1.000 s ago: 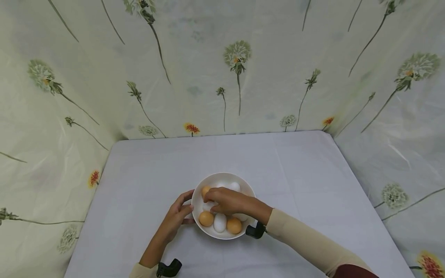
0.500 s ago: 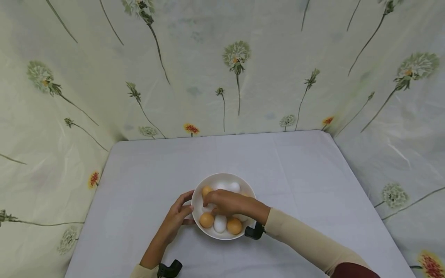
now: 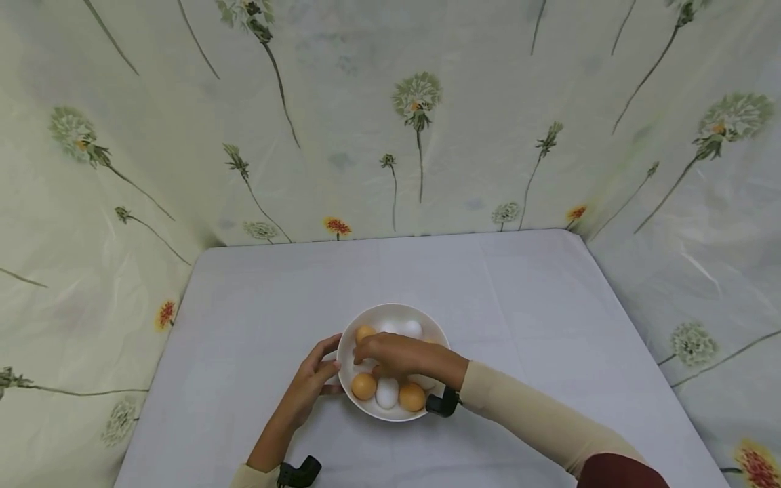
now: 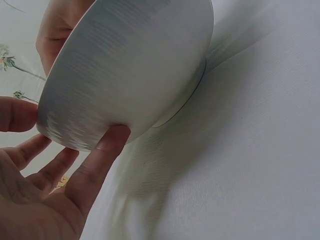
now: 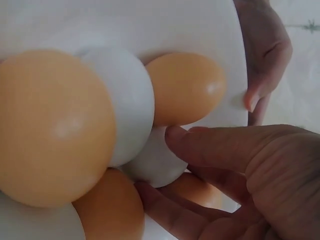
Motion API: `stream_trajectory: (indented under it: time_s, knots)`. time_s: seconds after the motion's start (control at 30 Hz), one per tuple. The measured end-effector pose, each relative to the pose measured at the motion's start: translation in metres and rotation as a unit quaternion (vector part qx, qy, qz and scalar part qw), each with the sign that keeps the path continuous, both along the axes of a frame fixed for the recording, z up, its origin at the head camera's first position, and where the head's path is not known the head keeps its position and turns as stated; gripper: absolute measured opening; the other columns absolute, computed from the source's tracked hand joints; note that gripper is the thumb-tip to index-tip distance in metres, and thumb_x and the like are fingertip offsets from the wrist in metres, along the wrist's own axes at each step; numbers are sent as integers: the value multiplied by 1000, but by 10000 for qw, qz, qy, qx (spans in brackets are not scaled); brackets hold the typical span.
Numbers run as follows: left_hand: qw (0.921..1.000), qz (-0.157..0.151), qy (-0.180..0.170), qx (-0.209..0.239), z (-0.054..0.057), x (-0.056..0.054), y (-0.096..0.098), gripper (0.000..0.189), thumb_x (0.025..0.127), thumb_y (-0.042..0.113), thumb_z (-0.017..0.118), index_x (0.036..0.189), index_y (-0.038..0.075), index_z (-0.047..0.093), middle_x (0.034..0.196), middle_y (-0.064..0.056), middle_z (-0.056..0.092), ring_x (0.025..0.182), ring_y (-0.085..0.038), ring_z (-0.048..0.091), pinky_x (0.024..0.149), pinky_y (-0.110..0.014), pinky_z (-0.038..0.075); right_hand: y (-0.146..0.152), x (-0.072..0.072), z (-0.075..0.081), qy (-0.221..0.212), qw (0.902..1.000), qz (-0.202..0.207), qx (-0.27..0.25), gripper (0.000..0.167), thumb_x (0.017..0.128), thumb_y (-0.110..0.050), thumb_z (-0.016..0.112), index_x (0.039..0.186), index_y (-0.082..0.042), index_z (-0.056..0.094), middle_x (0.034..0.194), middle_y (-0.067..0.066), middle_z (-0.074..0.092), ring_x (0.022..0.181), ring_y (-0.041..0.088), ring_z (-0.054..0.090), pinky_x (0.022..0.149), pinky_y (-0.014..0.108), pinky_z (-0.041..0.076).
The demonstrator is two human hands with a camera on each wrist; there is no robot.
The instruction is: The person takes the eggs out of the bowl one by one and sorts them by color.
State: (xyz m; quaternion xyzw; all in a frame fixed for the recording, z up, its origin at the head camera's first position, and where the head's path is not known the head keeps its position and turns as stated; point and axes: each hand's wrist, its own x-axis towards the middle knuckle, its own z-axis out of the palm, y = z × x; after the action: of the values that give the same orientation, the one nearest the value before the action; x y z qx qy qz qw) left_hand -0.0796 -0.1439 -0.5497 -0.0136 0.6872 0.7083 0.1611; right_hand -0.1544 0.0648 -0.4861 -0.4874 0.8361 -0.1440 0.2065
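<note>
A white bowl (image 3: 390, 309) on the table is filled with brown and white eggs. My left hand (image 3: 305, 386) is at its left side; in the left wrist view, straight fingertips touch the outer wall (image 4: 125, 70) and rim. Inside the bowl, my right hand (image 3: 393, 354) pinches a white egg (image 5: 161, 159) between thumb and fingers, as the right wrist view shows. Around it lie a brown egg (image 5: 187, 89), another white egg (image 5: 125, 105) and a large-looking brown egg (image 5: 55, 127). From above, my right hand and wrist hide part of the eggs.
A white cloth covers the table (image 3: 488, 305). Curtains printed with dandelions (image 3: 417, 102) hang along its back and both sides. Each wrist wears a black camera mount, such as the right mount (image 3: 443, 402) beside the bowl's rim.
My right hand and forearm have shifted very slightly to the left, the fingers staying low among the eggs. The left hand keeps its place against the bowl.
</note>
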Motion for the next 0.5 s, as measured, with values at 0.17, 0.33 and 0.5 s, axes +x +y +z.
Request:
stream_trajectory:
  time_s: [0.17,0.33,0.5]
  knots:
    - [10000,-29,7,-7,0,0,0,51,102,15,52,150,20,40,156,-12,38,129,-40,55,79,-41,61,-1,-1,-1,-38,9999,11,114,36,84,-3,77,118,-12,72,121,-4,69,112,10,63,98,23,51]
    - [10000,-6,-21,2,-1,0,0,50,101,15,52,150,21,41,156,-12,39,128,-39,56,78,-41,61,-3,-1,-1,2,9999,125,94,37,83,-1,77,118,-11,72,121,-2,69,112,11,63,98,22,50]
    - [10000,12,-22,44,0,0,1,50,101,14,52,150,20,41,156,-13,39,127,-39,57,78,-41,61,-5,-2,-2,129,9994,298,127,37,81,0,77,116,-12,73,117,-3,70,107,9,63,95,20,50]
